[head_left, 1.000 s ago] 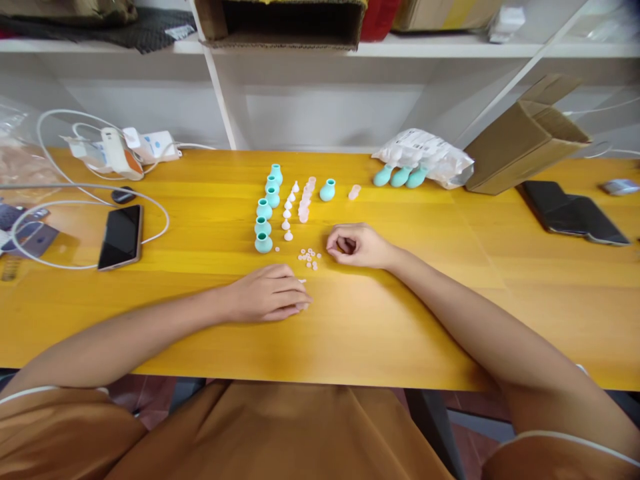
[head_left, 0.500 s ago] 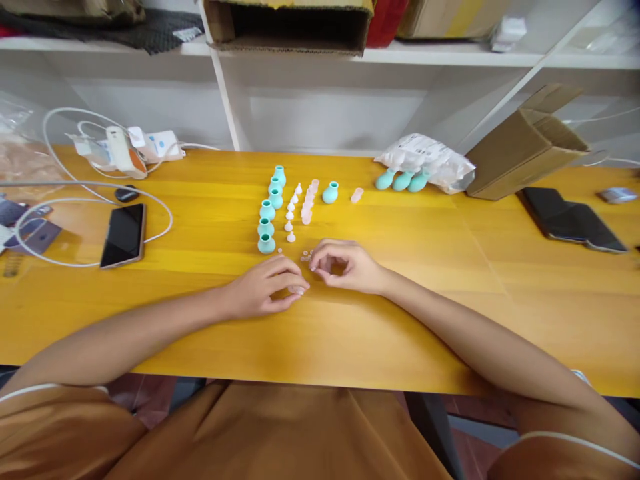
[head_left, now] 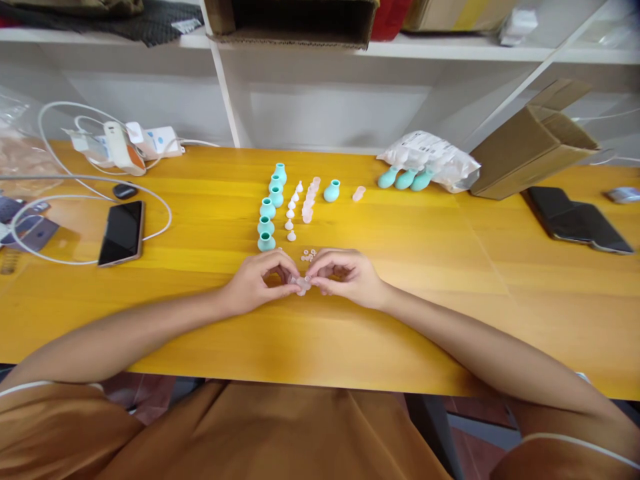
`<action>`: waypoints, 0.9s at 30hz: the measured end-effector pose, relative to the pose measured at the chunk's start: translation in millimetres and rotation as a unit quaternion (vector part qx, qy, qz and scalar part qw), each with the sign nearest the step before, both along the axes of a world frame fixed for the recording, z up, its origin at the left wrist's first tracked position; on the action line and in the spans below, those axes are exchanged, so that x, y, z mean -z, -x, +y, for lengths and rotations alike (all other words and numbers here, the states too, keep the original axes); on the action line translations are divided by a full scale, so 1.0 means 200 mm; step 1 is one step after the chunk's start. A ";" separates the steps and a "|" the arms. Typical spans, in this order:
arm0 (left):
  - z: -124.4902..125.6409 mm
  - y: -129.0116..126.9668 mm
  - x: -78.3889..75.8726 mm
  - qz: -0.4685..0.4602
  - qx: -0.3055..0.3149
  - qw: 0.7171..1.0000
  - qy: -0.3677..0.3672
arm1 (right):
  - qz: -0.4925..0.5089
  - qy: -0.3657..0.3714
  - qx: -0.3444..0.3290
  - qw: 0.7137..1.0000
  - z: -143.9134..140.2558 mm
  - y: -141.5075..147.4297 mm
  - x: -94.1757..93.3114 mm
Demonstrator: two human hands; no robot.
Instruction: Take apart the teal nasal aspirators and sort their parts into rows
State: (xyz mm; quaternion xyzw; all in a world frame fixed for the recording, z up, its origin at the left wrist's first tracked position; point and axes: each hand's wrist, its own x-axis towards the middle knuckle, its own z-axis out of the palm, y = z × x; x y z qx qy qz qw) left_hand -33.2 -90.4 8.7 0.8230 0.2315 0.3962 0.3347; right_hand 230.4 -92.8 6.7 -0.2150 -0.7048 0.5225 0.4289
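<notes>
My left hand (head_left: 256,281) is closed, pinching a small clear, knobbly plastic piece (head_left: 302,287) between thumb and fingers. On its other side my right hand (head_left: 350,277) is also closed, its fingertips touching that piece; whether they hold a separate small part is too small to tell. Just beyond my fingers lie several tiny clear rings (head_left: 309,255). Farther back runs a column of open-necked teal bulbs (head_left: 267,208), beside small white cone-shaped tips (head_left: 291,215) and a row of translucent pink cups (head_left: 309,201). A single teal bulb (head_left: 331,192) and one pink piece (head_left: 359,193) stand apart.
Three teal bulbs (head_left: 405,179) lie against a plastic bag (head_left: 433,157) at the back right, near an open cardboard box (head_left: 530,150) and a dark phone-like object (head_left: 575,217). On the left are a phone (head_left: 121,233), looping white cables and chargers (head_left: 123,147).
My right hand has come from beside the tiny rings down to the clear piece in my left hand. The fingertips of both hands now meet at it, and more of the piece shows.
</notes>
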 end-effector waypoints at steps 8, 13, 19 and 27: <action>-0.01 0.01 0.02 -0.003 0.001 1.000 0.002 | -0.019 -0.086 0.016 0.996 0.01 0.02 0.05; -0.02 0.00 0.01 0.006 -0.004 1.000 -0.010 | -0.018 -0.093 0.003 0.996 0.03 0.01 0.08; -0.03 0.00 0.00 0.028 -0.010 1.000 -0.003 | -0.034 -0.090 0.001 0.995 0.04 0.01 0.08; -0.01 0.01 0.00 0.038 0.017 0.996 -0.084 | -0.037 -0.068 0.000 0.997 0.05 0.01 0.09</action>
